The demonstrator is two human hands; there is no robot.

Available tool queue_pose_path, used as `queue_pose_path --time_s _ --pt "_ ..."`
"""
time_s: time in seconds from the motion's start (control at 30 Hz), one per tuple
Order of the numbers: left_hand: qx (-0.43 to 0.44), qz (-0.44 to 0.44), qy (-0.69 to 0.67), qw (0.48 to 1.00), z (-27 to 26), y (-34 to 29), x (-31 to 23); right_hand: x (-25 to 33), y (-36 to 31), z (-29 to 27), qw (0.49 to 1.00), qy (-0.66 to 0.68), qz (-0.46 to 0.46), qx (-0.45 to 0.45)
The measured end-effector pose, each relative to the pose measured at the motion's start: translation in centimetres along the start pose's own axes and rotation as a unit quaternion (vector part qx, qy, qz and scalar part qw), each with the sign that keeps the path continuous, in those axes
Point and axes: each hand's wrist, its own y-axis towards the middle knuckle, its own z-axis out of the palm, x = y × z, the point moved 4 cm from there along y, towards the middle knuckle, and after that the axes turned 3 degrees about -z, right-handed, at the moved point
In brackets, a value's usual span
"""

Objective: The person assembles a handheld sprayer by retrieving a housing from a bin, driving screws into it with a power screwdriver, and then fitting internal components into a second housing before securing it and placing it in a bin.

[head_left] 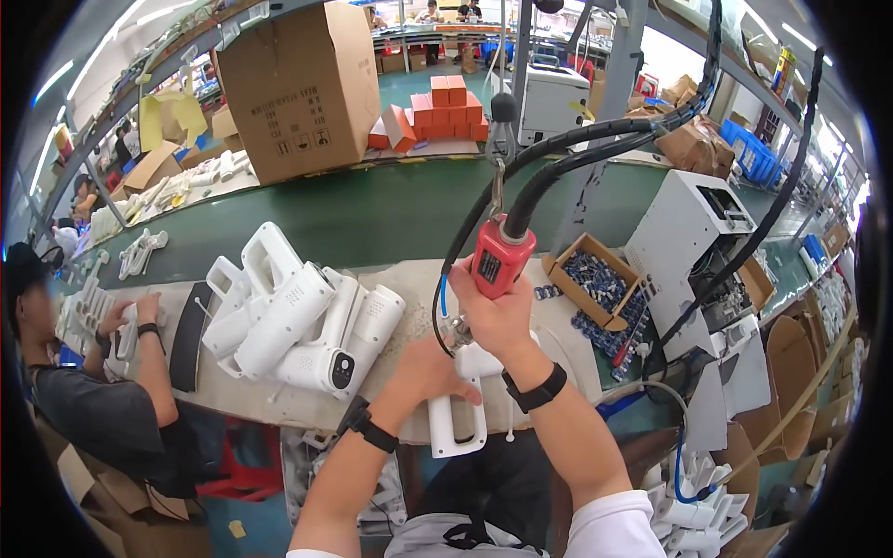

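Observation:
A red power screwdriver (499, 263) hangs upright from a metal hook, with thick black cables rising from its top. My right hand (502, 321) is wrapped round its lower body. Below it lies a white plastic housing with a loop handle (446, 430), at the near edge of the bench. My left hand (431, 372) grips this housing close to the screwdriver's tip, thumb pointing right. Whether the tip touches the housing is hidden by my hands. To the left, several white handled devices (288, 321) lie heaped together, one showing a black oval panel.
A cardboard box of small blue-and-silver parts (595, 279) stands to the right, more parts spilled beside it. Further right is a white machine (693, 251). A green conveyor belt (372, 219) runs behind, carrying a large carton (293, 93). A co-worker (102, 400) sits at left.

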Motion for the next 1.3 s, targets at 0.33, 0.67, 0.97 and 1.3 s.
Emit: queue_pose_path --time_s 0.33,0.67,0.97,1.3 --pt "0.059 -0.016 0.027 0.998 -1.1 -0.8 -0.9 -0.9 -0.6 -0.5 0.990 0.129 -0.049 0.000" --pt "-0.078 0.054 -0.079 0.992 1.6 0.5 1.5 -0.5 -0.7 0.0 0.998 0.033 -0.053 0.020" --pt "-0.136 0.110 -0.172 0.969 1.8 0.7 1.5 -0.2 -0.4 0.8 0.999 0.031 -0.005 0.037" --pt "-0.011 -0.014 -0.004 1.000 -2.1 -1.7 -1.6 3.0 0.1 -2.5 0.969 0.237 -0.059 0.022"
